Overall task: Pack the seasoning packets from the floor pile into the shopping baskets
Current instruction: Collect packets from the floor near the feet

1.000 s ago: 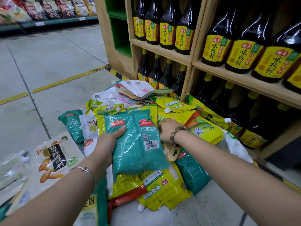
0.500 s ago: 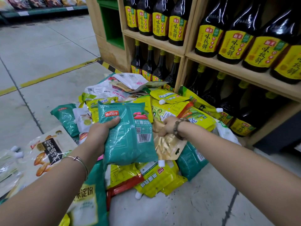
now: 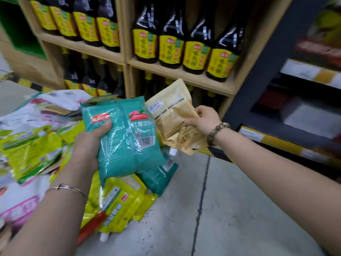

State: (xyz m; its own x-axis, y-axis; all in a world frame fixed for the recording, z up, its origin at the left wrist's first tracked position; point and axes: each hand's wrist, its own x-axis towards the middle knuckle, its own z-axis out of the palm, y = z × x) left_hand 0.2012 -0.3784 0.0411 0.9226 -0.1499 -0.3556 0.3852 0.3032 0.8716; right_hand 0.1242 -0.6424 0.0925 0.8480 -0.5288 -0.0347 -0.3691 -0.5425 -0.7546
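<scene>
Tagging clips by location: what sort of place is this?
Most likely a supermarket aisle: wooden shelves hold rows of identical yellow-labelled bottles, a neighbouring rack carries price strips, and packets lie heaped on the floor.

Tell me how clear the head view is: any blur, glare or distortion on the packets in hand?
Head view: motion blur smears the soy sauce bottles and the floor pile; the teal packet in the left hand is sharper, with glare streaks; the tan pouch in the right hand looks soft; wide-angle skews the wooden shelf.
</scene>
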